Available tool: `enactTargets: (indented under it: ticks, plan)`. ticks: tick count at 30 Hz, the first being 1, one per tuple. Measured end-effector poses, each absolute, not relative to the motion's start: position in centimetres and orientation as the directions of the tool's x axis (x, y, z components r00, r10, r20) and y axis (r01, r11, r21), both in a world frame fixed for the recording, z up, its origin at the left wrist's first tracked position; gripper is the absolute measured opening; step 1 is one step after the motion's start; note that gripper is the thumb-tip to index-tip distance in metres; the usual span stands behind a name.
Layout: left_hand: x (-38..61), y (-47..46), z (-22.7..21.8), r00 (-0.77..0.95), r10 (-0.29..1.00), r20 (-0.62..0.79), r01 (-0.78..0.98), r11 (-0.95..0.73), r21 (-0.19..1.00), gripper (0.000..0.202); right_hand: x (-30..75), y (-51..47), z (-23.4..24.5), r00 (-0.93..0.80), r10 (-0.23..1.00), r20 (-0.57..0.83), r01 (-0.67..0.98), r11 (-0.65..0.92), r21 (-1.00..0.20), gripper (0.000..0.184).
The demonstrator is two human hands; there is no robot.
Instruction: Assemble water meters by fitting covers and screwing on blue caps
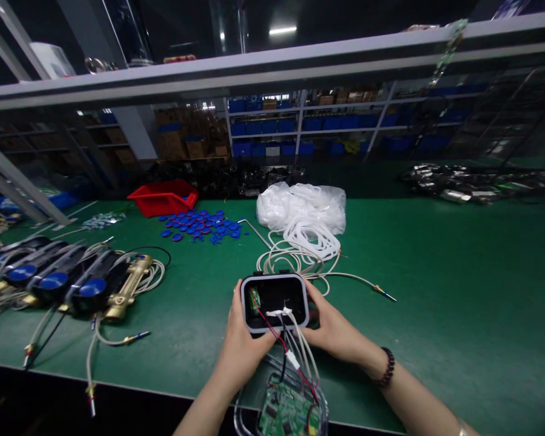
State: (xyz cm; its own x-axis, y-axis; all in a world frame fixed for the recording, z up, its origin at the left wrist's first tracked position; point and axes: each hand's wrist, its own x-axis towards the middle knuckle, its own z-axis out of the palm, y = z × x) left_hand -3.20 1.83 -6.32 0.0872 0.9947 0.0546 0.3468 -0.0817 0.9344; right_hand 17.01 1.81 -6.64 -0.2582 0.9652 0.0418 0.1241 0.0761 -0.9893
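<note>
A black box-shaped housing with a pale gasket round its open mouth [275,278] is between my hands, its opening facing me. My left hand [241,339] grips its left side, thumb along the lower edge. On the right side my right hand [329,324] wraps round it, fingers partly hidden behind. Inside sits a small green board [254,300]. Red, black and white wires with a white connector [292,360] run from the housing to a green circuit board [288,409], lying in a clear cover [239,412] at the table's front edge. Coiled beige cable [267,259] lies behind the housing.
Several black meter units with blue caps [92,287] and brass fittings [129,287] stand left. Blue discs [200,224] lie before a red bin [163,198]. A plastic bag [302,206] and white tubing [315,242] are behind my hands. A shelf beam [272,66] crosses above.
</note>
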Motion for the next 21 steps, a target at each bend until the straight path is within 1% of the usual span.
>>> enactTargets:
  ticks: [3,5,7,9,11,13,14,15,16,17,18,19,21]
  plan:
    - [-2.8,2.0,-6.5,0.062,0.994,0.086,0.357,-0.102,0.929,0.101,16.5,1.6,-6.5,-0.195,0.980,0.038,0.185,0.075,-0.980,0.096]
    - [-3.7,1.7,-6.5,0.123,0.990,0.075,0.375,-0.116,0.920,0.096,16.9,1.1,-6.3,-0.218,0.976,0.026,0.240,0.080,-0.967,0.093]
    - [-5.7,0.8,-6.4,0.188,0.978,0.090,0.409,-0.161,0.898,0.084,17.8,0.2,-5.9,-0.206,0.978,0.014,0.323,0.081,-0.943,0.087]
    - [-8.1,-0.7,-6.5,0.268,0.952,0.146,0.464,-0.261,0.847,0.067,19.1,-1.0,-5.8,-0.112,0.993,0.020,0.376,0.061,-0.925,0.077]
    - [-10.1,-2.5,-6.7,0.428,0.888,0.167,0.532,-0.397,0.748,0.060,20.3,-2.1,-6.0,0.006,1.000,0.014,0.365,0.011,-0.931,0.067]
    - [-11.1,-3.9,-7.0,0.576,0.805,0.145,0.562,-0.518,0.644,0.062,20.9,-2.9,-6.5,0.069,0.997,-0.033,0.315,-0.053,-0.947,0.062]
    - [-11.2,-4.3,-7.2,0.620,0.770,0.153,0.557,-0.569,0.605,0.059,21.0,-3.2,-6.7,0.077,0.995,-0.064,0.283,-0.083,-0.956,0.062]
    - [-11.0,-4.6,-7.3,0.642,0.745,0.180,0.543,-0.608,0.579,0.053,20.9,-3.4,-7.0,0.083,0.993,-0.086,0.247,-0.104,-0.963,0.062]
    - [-10.7,-4.8,-7.4,0.647,0.729,0.224,0.518,-0.636,0.572,0.042,20.7,-3.6,-7.1,0.091,0.992,-0.092,0.212,-0.110,-0.971,0.062]
    - [-10.2,-4.8,-7.3,0.637,0.721,0.275,0.482,-0.650,0.588,0.028,20.4,-3.9,-7.2,0.111,0.990,-0.081,0.183,-0.101,-0.978,0.061]
    - [-9.7,-4.8,-7.0,0.611,0.726,0.316,0.443,-0.644,0.624,0.015,20.1,-4.3,-7.1,0.151,0.987,-0.054,0.165,-0.079,-0.983,0.058]
    - [-9.2,-4.8,-6.7,0.568,0.751,0.336,0.413,-0.613,0.674,0.006,19.7,-4.8,-7.0,0.215,0.977,-0.012,0.163,-0.048,-0.985,0.053]
    - [-8.2,-4.8,-5.6,0.422,0.852,0.310,0.377,-0.476,0.794,0.021,19.1,-6.4,-6.6,0.329,0.937,0.115,0.227,0.040,-0.973,0.037]
